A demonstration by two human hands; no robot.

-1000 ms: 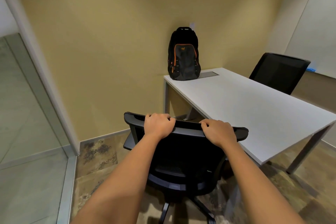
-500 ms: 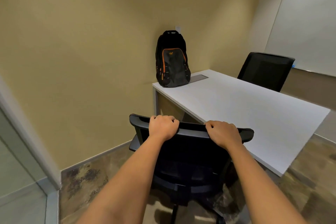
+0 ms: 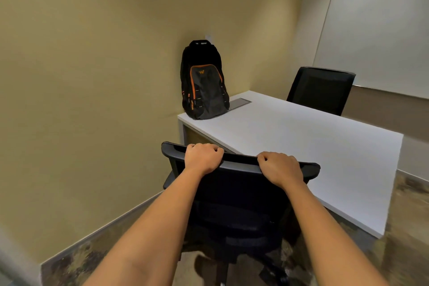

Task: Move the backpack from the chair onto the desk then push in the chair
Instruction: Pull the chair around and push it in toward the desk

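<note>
A black backpack (image 3: pixel 204 81) with orange trim stands upright on the far left corner of the white desk (image 3: pixel 301 144), leaning against the beige wall. A black office chair (image 3: pixel 236 195) stands in front of me at the desk's near long edge, its back towards me. My left hand (image 3: pixel 203 158) grips the top rail of the chair back on the left. My right hand (image 3: pixel 279 167) grips the same rail on the right. The chair's seat is mostly hidden behind its back and under the desk edge.
A second black chair (image 3: pixel 321 89) sits at the desk's far side. A grey cable hatch (image 3: pixel 239 102) lies in the desktop beside the backpack. A whiteboard (image 3: pixel 376 30) hangs on the right wall. Patterned floor (image 3: pixel 76 264) lies to the left.
The view has shifted left to right and closer: the glass partition on the left has left the frame. Both hands keep their grip on the chair back, now nearer the desk.
</note>
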